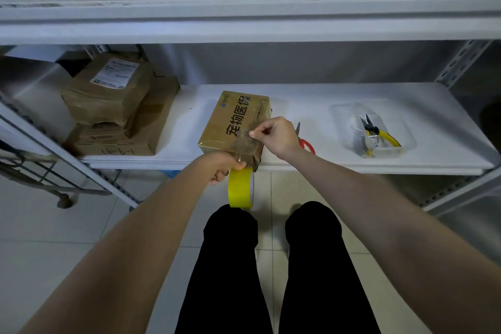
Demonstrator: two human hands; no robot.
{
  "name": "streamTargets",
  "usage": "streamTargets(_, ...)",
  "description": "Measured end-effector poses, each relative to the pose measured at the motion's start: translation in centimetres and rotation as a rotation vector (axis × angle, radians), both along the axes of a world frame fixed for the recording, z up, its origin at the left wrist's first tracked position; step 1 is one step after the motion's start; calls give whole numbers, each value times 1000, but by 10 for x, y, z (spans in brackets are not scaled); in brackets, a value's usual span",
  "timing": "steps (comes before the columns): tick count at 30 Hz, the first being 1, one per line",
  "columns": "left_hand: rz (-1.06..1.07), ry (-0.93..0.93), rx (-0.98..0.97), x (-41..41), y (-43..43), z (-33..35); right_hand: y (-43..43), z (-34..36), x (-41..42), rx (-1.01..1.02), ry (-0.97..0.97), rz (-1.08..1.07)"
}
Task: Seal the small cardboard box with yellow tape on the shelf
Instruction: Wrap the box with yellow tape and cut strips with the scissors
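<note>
Small cardboard box [235, 123]: brown, printed with large dark characters, lying on the white shelf [325, 127] with its near end right at the front edge, roughly the centre of the view
Yellow tape roll [240, 187]: hangs on edge just below the shelf's front lip, at 6 o'clock from the box, its side face turned toward the right
Tape strip [244, 141]: a see-through length runs from the roll up over the near end of the box to its top face; it looks clear rather than yellow where stretched
Left hand [221, 167]: fingers curled closed around the top of the roll, at 7 o'clock from the box, knuckles touching the box's near end
Right hand [276, 134]: thumb and forefinger pinched shut on the free end of the strip, just above the box top, at 3 o'clock from the box's middle
Scissors [305, 141]: red handles, lying on the shelf just behind the right hand, partly hidden by it
Clear tray [372, 127]: at 3 o'clock, well apart from the box, holding yellow-handled pliers [379, 134]
Stacked parcels [116, 106]: at 9 o'clock on the same shelf, the top one bearing a white label
Upper shelf [244, 0]: at 12 o'clock, carrying larger cartons
Legs [271, 274]: dark trousers at 6 o'clock over a pale tiled floor
</note>
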State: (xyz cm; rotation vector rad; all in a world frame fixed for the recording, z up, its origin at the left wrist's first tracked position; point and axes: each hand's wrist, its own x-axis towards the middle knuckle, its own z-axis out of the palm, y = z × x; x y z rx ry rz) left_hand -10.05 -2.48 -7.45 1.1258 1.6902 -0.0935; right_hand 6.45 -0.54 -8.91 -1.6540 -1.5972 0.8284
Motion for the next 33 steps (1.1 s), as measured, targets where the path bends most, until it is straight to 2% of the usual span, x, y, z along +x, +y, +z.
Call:
streamTargets(5,21,20,12,0,1,-5,-3,1,-1,11,-97,0)
streamTargets(9,80,21,44,8,-4,-13,-7,6,-2,66,-339,49)
streamTargets(13,159,6,206,12,-7,-18,-3,11,-6,95,-541,89)
streamTargets(17,192,109,384,8,-11,-15,1,16,-1,24,-567,20)
streamTargets(20,169,195,577,11,-15,-9,3,12,-4,88,-621,48)
streamTargets(24,105,179,829,17,-17,2,7,5,-16,116,-498,19)
streamTargets(27,-18,211,822,14,-14,0,10,2,-21,69,-473,-15)
streamTargets(30,4,228,814,13,-14,-1,10,-1,-18,127,-474,33)
streamTargets(33,4,270,827,13,-14,0,7,-9,-6,281,-519,249)
